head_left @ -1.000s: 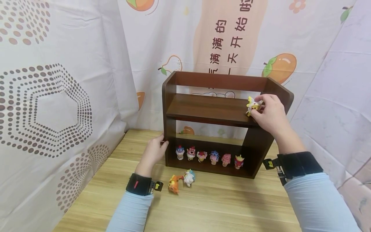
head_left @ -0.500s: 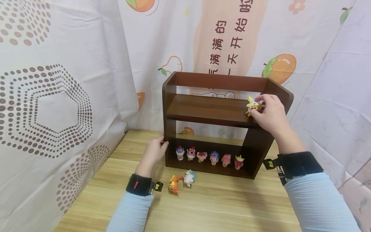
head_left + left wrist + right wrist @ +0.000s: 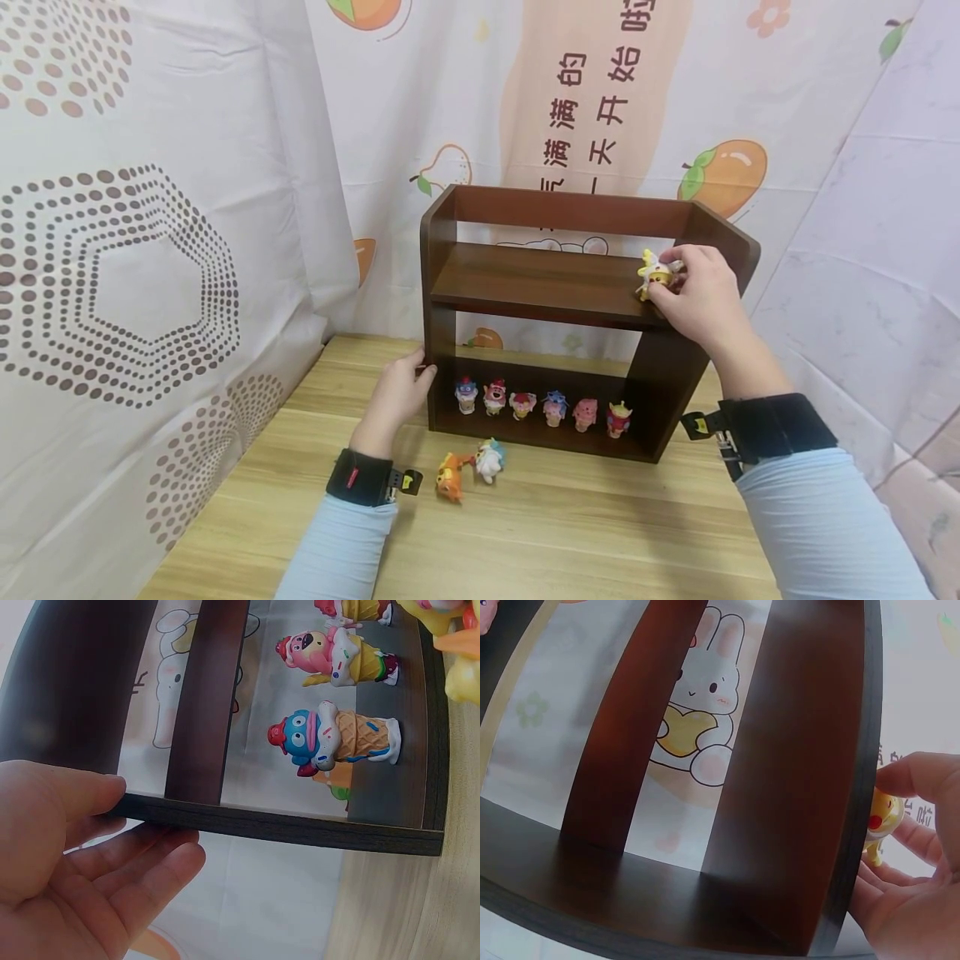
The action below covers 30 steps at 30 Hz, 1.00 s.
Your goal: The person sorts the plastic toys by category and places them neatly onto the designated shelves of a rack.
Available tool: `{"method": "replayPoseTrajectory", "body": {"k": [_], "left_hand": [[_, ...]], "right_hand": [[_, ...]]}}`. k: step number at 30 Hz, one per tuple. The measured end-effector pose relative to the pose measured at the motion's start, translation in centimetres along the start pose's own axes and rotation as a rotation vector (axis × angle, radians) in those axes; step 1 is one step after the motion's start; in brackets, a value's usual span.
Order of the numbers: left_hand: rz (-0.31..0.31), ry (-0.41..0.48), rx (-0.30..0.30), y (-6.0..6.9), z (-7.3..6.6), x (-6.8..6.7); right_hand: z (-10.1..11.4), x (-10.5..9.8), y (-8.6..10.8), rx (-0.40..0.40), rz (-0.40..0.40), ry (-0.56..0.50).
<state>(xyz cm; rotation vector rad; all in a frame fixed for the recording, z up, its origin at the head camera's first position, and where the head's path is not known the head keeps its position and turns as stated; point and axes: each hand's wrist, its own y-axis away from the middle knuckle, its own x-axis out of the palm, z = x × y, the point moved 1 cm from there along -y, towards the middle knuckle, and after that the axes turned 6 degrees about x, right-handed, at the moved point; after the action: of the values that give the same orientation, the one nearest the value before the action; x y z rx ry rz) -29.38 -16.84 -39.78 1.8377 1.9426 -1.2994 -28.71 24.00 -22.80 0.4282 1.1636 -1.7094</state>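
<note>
In the head view my right hand pinches a small yellow figurine with a white hood at the right end of the upper board of a dark brown wooden shelf. The right wrist view shows the yellow figurine between thumb and fingers, partly hidden by the board's edge. My left hand holds the shelf's left side panel low down. Seen from the left wrist, the thumb of that hand lies on the panel's front edge and the other fingers are on its outer side.
Several ice-cream-cone figurines stand in a row on the lower board. An orange figurine and a white-and-blue one lie on the wooden table before the shelf. Printed curtains hang behind and beside it.
</note>
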Motion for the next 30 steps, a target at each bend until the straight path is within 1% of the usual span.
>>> {"method": "replayPoseTrajectory", "body": {"k": [15,19,23,30], "left_hand": [[0.006,0.006,-0.010,0.0,0.0,0.1],[0.005,0.005,-0.010,0.0,0.0,0.1],[0.010,0.008,-0.008,-0.1,0.0,0.1],[0.012,0.013,-0.012,-0.1,0.0,0.0]], "right_hand": [[-0.1,-0.1,0.0,-0.018,-0.034,-0.014],[0.0,-0.1,0.1,-0.036,-0.053,-0.011],[0.4,-0.2,0.4,-0.092,-0.104,-0.013],[1.7,-0.1,1.2,-0.262,-0.251,-0.054]]}}
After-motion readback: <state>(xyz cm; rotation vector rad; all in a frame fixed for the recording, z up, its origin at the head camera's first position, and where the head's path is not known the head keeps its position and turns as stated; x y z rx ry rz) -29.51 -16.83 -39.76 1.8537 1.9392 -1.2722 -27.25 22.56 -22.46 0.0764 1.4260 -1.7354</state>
